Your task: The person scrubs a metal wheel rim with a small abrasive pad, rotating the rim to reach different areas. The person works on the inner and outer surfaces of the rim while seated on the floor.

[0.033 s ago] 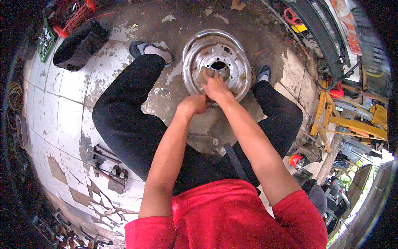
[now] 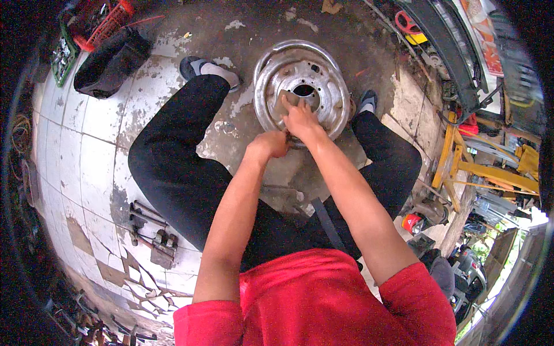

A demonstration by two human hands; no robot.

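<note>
A bare silver steel wheel rim [image 2: 332, 109], worn and scuffed, leans between my feet, its holed centre facing up toward me. My left hand [image 2: 270, 144] is closed around the near edge of this rim, fingertips mostly hidden. On the disc, just below the dark centre hole, my right hand [image 2: 301, 121] presses a small brown sheet that looks like sandpaper [image 2: 284, 99] against the metal. Its index finger stretches over the sheet; the other fingers are partly hidden.
White broken tiles [image 2: 92, 155] cover the left floor, with a rusty metal tool [image 2: 163, 248] beside my leg. A black bag [image 2: 109, 63] and red crate [image 2: 109, 26] lie far left. At right are a yellow metal stand [image 2: 456, 164] and a red-capped can [image 2: 412, 223].
My right hand has shifted very slightly on the disc, and a little more of the brown sheet shows. My left hand and the rim look the same.
</note>
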